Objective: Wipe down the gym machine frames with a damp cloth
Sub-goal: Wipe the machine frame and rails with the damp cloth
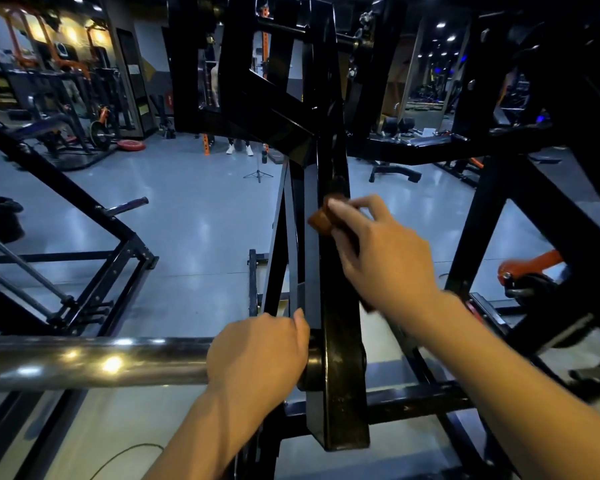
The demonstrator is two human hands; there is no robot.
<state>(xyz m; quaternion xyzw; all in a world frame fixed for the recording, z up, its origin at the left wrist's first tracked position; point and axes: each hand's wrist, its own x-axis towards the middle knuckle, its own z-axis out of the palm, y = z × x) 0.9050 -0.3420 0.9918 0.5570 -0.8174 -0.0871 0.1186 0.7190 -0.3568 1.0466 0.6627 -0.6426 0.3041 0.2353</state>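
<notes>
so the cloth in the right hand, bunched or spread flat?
Bunched. The brown cloth shows only as a small wad at the fingertips of the right hand, pressed against the black upright beam.

Single head-worn view, close above both hands, facing forward and down along black frame (340, 341) ahead of them.

Brown cloth (321, 220) blurred, mostly under right hand (385, 258).
</notes>
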